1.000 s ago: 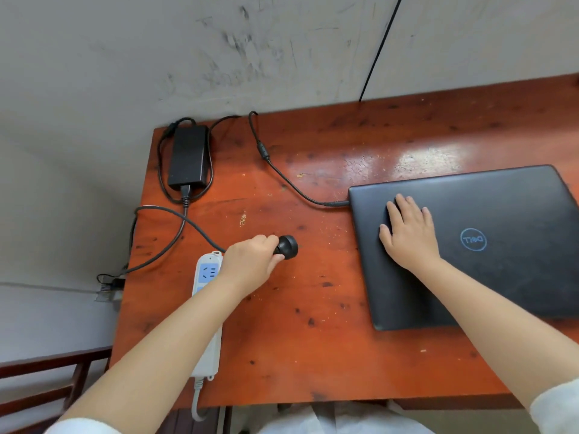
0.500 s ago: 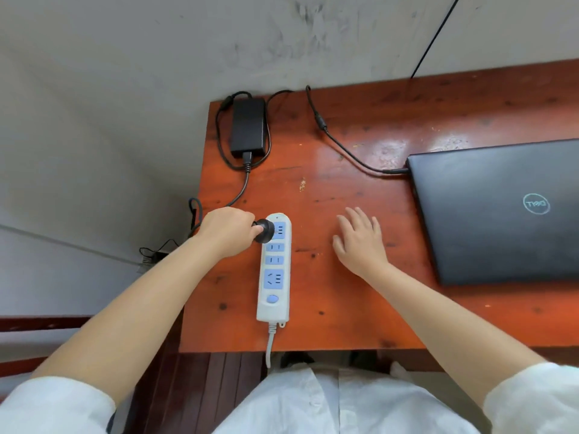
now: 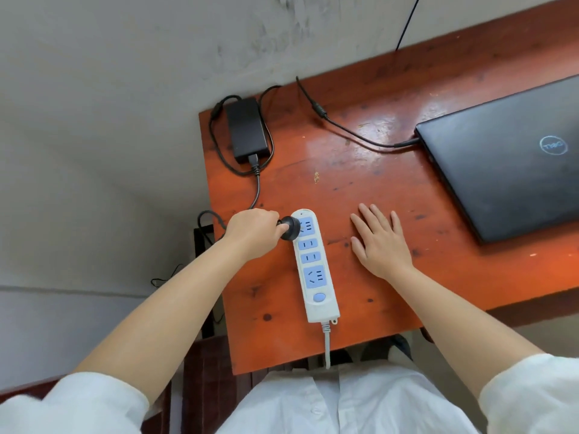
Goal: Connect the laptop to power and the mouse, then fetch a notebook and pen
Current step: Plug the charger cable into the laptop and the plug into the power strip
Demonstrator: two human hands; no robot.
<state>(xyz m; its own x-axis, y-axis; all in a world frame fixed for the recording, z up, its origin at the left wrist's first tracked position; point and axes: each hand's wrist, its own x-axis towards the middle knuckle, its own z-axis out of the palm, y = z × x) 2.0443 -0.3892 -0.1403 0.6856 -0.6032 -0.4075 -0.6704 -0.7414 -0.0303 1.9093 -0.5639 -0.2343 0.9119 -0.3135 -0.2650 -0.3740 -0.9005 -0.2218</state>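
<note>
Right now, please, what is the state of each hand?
Left hand: closed, holding the round black power plug at the white power strip.
Right hand: open, flat on the red wooden desk.

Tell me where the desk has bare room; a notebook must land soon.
Free: between the right hand, charger cable and laptop; also near the desk edge. Crowded: left side, with adapter, power strip, left hand.
</note>
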